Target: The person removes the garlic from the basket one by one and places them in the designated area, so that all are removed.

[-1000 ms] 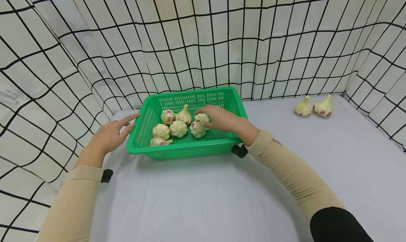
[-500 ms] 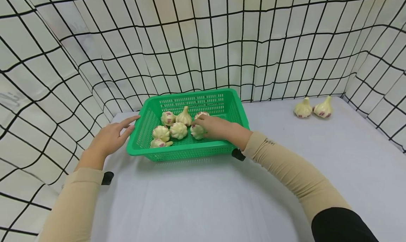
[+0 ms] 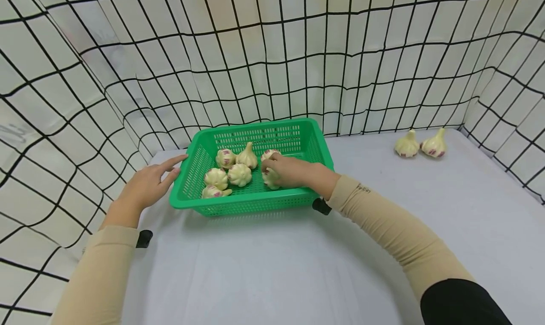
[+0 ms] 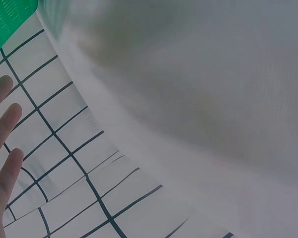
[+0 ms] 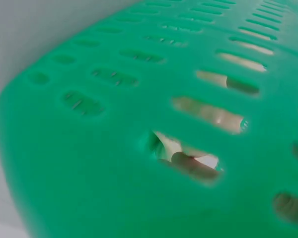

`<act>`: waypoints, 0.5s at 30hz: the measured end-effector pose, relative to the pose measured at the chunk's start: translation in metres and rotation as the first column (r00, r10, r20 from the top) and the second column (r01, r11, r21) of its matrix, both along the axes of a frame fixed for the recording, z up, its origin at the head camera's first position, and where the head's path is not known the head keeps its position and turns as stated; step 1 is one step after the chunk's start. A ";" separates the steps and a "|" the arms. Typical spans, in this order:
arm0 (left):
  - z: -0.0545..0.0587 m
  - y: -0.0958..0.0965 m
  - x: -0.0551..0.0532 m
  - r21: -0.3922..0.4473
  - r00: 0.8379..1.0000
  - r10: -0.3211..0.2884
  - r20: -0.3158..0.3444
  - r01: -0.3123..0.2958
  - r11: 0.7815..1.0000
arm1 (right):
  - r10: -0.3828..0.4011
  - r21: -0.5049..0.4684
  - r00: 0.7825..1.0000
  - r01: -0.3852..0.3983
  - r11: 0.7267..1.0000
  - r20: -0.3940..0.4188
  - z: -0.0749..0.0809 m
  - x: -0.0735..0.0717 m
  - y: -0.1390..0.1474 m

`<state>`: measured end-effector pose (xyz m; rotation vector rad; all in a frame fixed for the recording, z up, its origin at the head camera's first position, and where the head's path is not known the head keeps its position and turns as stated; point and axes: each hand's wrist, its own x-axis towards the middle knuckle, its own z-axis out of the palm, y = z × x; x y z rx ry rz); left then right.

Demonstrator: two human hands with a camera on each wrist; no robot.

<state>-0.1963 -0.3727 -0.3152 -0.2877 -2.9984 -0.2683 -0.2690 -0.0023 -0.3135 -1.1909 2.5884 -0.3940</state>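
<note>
A green plastic basket (image 3: pixel 251 201) holds several garlic bulbs, whitish with purple streaks. My right hand (image 3: pixel 294 171) reaches over the front rim and grips a garlic bulb (image 3: pixel 270 179) on the right side of the group, its fingers covering part of it. Just behind that hand lies another garlic bulb (image 3: pixel 270 153). With fingers extended, my left hand (image 3: pixel 146 185) touches the basket's left rim. Three fingers (image 4: pixel 7 130) of it show in the left wrist view. The basket wall (image 5: pixel 114 163) fills the right wrist view, and parts of the right hand appear through its slots.
Two garlic bulbs, a left one (image 3: pixel 407 144) and a right one (image 3: pixel 434 143), lie on the white tabletop (image 3: pixel 238 268) at the back right. Black netting (image 3: pixel 272 69) over white walls encloses the back and sides.
My right hand has lowered onto the front right garlic bulb and closed its fingers round it. That bulb has shifted slightly right. The left hand has stayed at the rim.
</note>
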 end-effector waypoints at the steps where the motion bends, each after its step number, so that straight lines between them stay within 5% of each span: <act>1: 0.000 0.000 0.000 0.000 1.000 0.000 0.000 0.000 1.000 | -0.001 -0.004 1.000 0.001 1.000 0.012 0.000 -0.001 0.001; 15: -0.001 0.000 -0.001 -0.001 1.000 0.004 -0.002 -0.004 1.000 | 0.001 -0.022 0.999 -0.001 1.000 0.034 -0.008 -0.012 0.006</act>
